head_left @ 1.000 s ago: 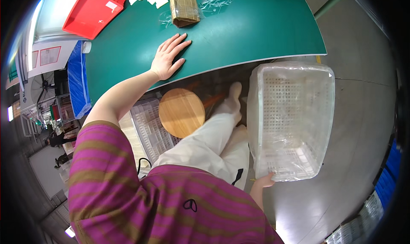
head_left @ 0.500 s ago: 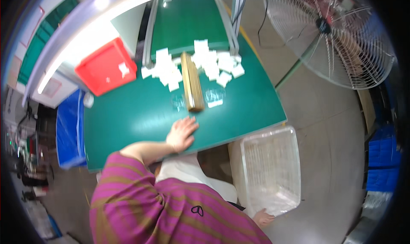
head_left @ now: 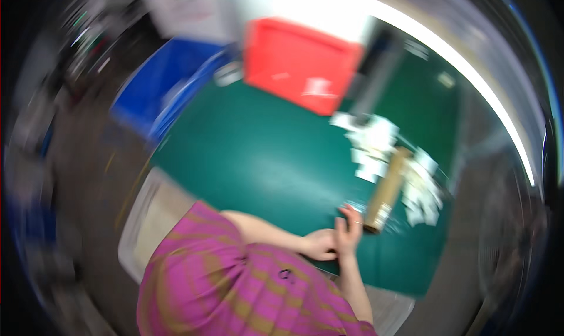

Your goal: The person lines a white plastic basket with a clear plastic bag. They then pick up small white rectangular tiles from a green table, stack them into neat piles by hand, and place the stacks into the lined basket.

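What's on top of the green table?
On the green table lie a red bin, a long brown box, and scattered white packets. Both hands rest near the box: left hand, right hand. Blur hides anything beneath them.

A dark green flat table top (head_left: pixel 276 159) carries a bright red plastic bin (head_left: pixel 299 62), a tan-brown cardboard-coloured long bar (head_left: pixel 388 189) and white paper slips (head_left: pixel 376 139). A deep blue plastic crate (head_left: pixel 155 92) sits beside it. The shirt sleeve (head_left: pixel 205 265) has magenta and olive-brown stripes.
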### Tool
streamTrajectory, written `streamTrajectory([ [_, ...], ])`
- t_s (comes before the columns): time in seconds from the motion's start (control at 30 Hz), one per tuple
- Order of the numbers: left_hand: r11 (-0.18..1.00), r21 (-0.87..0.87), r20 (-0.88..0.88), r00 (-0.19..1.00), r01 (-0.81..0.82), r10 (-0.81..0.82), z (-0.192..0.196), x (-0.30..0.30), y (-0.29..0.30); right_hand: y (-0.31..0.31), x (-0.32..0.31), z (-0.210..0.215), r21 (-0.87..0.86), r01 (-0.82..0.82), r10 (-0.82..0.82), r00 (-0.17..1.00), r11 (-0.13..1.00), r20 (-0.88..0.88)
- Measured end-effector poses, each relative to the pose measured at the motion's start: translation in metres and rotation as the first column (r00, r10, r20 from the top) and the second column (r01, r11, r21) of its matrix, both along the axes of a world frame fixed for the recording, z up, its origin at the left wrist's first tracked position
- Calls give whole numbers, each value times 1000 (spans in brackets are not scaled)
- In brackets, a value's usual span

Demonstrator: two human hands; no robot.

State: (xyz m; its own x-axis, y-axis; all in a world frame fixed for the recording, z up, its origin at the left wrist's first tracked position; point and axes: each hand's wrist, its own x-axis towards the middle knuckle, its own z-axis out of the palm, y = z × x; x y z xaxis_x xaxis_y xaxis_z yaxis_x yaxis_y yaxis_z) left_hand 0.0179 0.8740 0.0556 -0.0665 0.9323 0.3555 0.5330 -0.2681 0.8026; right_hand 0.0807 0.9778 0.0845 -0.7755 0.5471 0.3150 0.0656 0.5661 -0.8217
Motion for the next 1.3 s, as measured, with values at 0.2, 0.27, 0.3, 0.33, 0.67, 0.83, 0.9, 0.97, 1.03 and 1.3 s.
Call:
streamTrajectory([
  [0.2,968,218,216,973,-126,78,-8,19,9,12,5,-1,-269,-362,393,917,892,70],
  [0.27,965,207,211,971,-160,116,-16,22,20,17,2,-1,-271,-394,434,895,878,103],
  [0.3,967,187,208,969,-173,133,-18,23,33,26,1,1,-284,-389,434,893,876,116],
  [0.33,984,117,192,975,-135,111,-19,22,36,27,1,2,-279,-376,423,896,884,133],
  [0.67,958,-221,-41,980,181,-194,26,-56,-21,10,-3,-33,31,-140,135,983,990,123],
  [0.83,974,-222,284,953,-44,108,10,-89,-21,5,-32,-21,61,71,-67,996,996,-66],
  [0.9,966,-200,239,948,-164,211,22,-79,-27,12,-44,-2,268,119,-91,989,956,-117],
  [0.97,991,-83,43,993,-108,111,21,-75,-27,29,-60,19,226,198,-175,977,954,-121],
  [1.03,995,-48,-46,995,-87,85,25,-71,-21,76,-84,15,380,291,-226,952,878,-208],
  [1.3,997,-63,2,999,-43,44,27,-68,-25,199,-179,0,-6,692,-689,719,722,92],
])
